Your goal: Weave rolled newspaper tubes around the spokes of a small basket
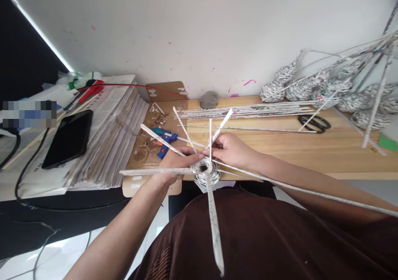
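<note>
A small round piece woven from rolled newspaper tubes (pixel 207 178) is held near the table's front edge, with a dark hole at its middle. Several paper tubes spread out from it like spokes, one pointing down toward my brown shirt. My left hand (pixel 178 159) is closed around its left and far side, thumb near the rim. My right hand (pixel 228 149) pinches a paper tube (pixel 222 124) at the far side of the rim, fingertips close to my left thumb. One long tube (pixel 298 188) runs from the rim over my right forearm.
A blue glue gun (pixel 167 138) lies on a stained brown board (pixel 139 147). Left are stacked newspapers (pixel 118 122) and a black phone (pixel 68 138). Behind lie loose paper tubes (pixel 248 111), a grey lump (pixel 208 100) and black-handled scissors (pixel 314 123). Woven gourd shapes (pixel 280 83) stand at right.
</note>
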A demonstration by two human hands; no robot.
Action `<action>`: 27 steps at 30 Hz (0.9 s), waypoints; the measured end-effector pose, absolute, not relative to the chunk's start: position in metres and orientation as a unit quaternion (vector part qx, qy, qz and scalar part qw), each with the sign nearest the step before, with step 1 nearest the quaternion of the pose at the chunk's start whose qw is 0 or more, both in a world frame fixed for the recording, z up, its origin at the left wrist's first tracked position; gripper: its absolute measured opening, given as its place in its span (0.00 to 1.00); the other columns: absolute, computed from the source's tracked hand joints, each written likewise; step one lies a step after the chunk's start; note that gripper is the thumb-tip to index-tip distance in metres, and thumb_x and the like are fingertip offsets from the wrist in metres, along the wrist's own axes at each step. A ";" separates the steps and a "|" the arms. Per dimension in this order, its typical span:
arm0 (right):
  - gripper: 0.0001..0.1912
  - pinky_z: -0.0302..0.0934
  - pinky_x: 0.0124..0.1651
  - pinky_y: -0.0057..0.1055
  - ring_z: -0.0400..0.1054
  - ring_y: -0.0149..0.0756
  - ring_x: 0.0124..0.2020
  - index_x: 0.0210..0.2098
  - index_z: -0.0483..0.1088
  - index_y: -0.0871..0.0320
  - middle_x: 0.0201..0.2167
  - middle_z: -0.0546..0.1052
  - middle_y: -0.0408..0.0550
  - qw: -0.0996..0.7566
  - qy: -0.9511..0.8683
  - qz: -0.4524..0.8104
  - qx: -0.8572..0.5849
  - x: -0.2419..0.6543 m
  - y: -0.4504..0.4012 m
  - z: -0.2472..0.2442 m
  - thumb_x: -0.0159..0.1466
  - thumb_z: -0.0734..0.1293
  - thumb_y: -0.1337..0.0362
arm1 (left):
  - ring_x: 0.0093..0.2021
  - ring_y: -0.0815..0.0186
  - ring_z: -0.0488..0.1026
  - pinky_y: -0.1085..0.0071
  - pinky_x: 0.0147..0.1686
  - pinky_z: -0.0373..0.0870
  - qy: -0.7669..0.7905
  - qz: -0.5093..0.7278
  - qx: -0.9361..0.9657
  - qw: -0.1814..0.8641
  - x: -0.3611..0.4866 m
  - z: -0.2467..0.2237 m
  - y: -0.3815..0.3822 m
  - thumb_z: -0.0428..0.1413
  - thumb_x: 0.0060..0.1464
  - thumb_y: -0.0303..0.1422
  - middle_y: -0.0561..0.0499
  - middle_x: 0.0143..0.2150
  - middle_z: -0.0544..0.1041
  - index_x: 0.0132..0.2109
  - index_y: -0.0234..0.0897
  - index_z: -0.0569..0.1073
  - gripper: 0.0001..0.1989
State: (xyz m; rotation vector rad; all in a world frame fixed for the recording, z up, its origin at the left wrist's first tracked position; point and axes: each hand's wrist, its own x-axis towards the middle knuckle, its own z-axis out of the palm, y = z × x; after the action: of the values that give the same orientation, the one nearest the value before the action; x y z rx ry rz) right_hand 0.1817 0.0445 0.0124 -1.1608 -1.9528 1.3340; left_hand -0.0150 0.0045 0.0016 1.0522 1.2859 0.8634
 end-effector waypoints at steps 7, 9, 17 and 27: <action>0.11 0.60 0.32 0.31 0.67 0.32 0.26 0.26 0.73 0.58 0.23 0.74 0.42 0.285 -0.706 0.524 -0.383 0.180 0.043 0.009 0.60 0.73 0.58 | 0.26 0.67 0.74 0.72 0.28 0.68 0.549 0.362 0.472 0.587 -0.016 -0.006 0.006 0.74 0.36 0.40 0.46 0.28 0.82 0.32 0.31 0.83 0.18; 0.12 0.59 0.33 0.30 0.66 0.31 0.26 0.25 0.73 0.58 0.23 0.74 0.42 0.295 -0.716 0.514 -0.370 0.179 0.042 0.009 0.60 0.73 0.58 | 0.27 0.66 0.75 0.72 0.29 0.68 0.545 0.360 0.479 0.586 -0.016 -0.005 0.007 0.74 0.36 0.40 0.46 0.29 0.83 0.32 0.32 0.84 0.18; 0.05 0.60 0.39 0.29 0.69 0.32 0.34 0.29 0.76 0.58 0.33 0.75 0.45 0.353 -0.795 0.385 -0.309 0.176 0.041 0.012 0.59 0.69 0.72 | 0.34 0.60 0.78 0.67 0.38 0.73 0.488 0.354 0.560 0.568 -0.016 -0.002 0.011 0.71 0.41 0.38 0.46 0.32 0.84 0.31 0.34 0.84 0.12; 0.14 0.60 0.33 0.30 0.71 0.33 0.29 0.39 0.79 0.58 0.31 0.81 0.46 0.235 -0.821 0.367 -0.368 0.227 0.073 0.052 0.66 0.67 0.54 | 0.30 0.65 0.75 0.69 0.34 0.71 0.544 0.425 0.497 0.525 -0.023 0.007 0.003 0.71 0.39 0.36 0.49 0.27 0.80 0.27 0.34 0.79 0.12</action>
State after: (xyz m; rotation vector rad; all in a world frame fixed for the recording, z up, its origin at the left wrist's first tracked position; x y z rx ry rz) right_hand 0.2266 0.0730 0.0525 -1.0102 -2.2541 1.0079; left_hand -0.0230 0.0033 0.0066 1.1896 1.3020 1.0159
